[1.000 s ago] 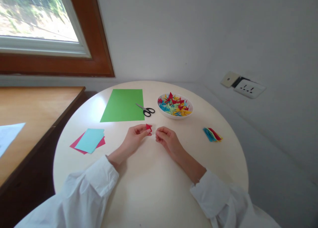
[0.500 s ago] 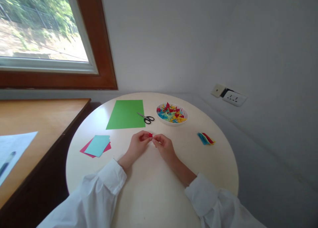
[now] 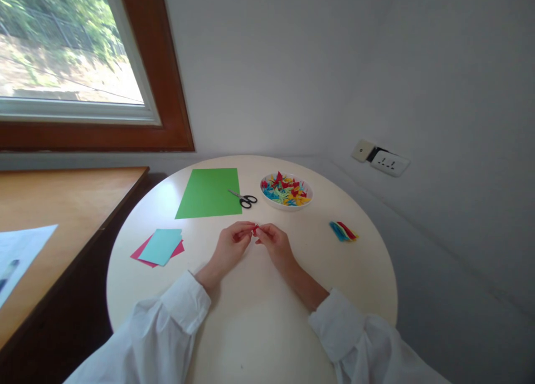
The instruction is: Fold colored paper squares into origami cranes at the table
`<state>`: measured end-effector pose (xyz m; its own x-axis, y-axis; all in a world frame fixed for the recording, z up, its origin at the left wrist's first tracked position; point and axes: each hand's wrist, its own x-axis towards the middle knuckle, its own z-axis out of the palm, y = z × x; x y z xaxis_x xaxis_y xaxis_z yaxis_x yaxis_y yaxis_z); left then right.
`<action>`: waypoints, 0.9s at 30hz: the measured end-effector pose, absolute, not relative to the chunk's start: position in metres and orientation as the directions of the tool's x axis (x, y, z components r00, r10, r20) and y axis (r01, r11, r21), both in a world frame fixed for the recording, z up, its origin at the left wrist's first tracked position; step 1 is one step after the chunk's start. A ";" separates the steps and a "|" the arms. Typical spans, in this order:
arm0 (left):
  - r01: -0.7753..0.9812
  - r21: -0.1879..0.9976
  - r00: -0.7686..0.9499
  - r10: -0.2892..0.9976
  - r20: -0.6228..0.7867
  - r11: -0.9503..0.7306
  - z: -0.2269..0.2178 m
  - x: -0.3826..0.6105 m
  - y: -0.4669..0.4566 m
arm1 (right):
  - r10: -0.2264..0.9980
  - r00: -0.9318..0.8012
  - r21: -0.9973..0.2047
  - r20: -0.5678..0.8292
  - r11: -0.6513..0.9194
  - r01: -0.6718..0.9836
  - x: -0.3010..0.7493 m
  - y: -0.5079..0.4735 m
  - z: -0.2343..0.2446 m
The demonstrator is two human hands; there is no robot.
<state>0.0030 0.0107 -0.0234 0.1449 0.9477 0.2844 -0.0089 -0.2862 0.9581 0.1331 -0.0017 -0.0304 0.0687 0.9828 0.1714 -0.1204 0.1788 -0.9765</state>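
Note:
A small folded piece of red paper point(image 3: 255, 229) is pinched between my two hands over the middle of the round white table point(image 3: 246, 328). My left hand point(image 3: 232, 244) grips it from the left, thumb and fingertips together. From the right, my right hand point(image 3: 275, 243) pinches it too, its fingers partly covering the paper. Just beyond my hands, black-handled scissors point(image 3: 246, 201) lie with their blades on a green sheet point(image 3: 209, 194). A white bowl point(image 3: 288, 207) behind my right hand holds many small folded paper pieces in red, yellow, blue and green.
Light blue paper point(image 3: 161, 247) lies over pink paper point(image 3: 178, 249) on the left. Narrow coloured strips point(image 3: 344, 232) form a pile on the right. A wooden desk point(image 3: 83, 197) with a printed sheet point(image 3: 25, 250) stands at left. A socket point(image 3: 389, 164) is on the wall.
My fingers have shifted around the red paper, and my right fingertips now meet it more closely. The whole view has moved slightly; the other things lie as before.

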 end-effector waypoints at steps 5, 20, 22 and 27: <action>0.045 0.941 0.158 0.932 0.326 -0.336 -0.017 0.002 0.008 | 0.983 0.071 -0.976 0.166 0.174 -0.129 0.134 -0.002 -0.031; 0.091 0.914 0.232 0.901 0.368 -0.396 -0.014 0.001 0.006 | 0.989 0.061 -0.974 0.131 0.140 -0.180 0.136 -0.005 -0.029; 0.100 0.916 0.215 0.907 0.361 -0.388 -0.013 0.001 0.006 | 0.990 0.062 -0.973 0.125 0.134 -0.189 0.136 -0.005 -0.029; 0.106 0.930 0.130 0.932 0.337 -0.351 -0.012 0.003 0.005 | 0.991 0.072 -0.975 0.116 0.127 -0.181 0.134 -0.004 -0.029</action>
<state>0.0034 0.0046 -0.0122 0.1298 0.9325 0.3371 0.1057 -0.3511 0.9304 0.1342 -0.0036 -0.0287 0.0715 0.9907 0.1160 -0.1811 0.1272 -0.9752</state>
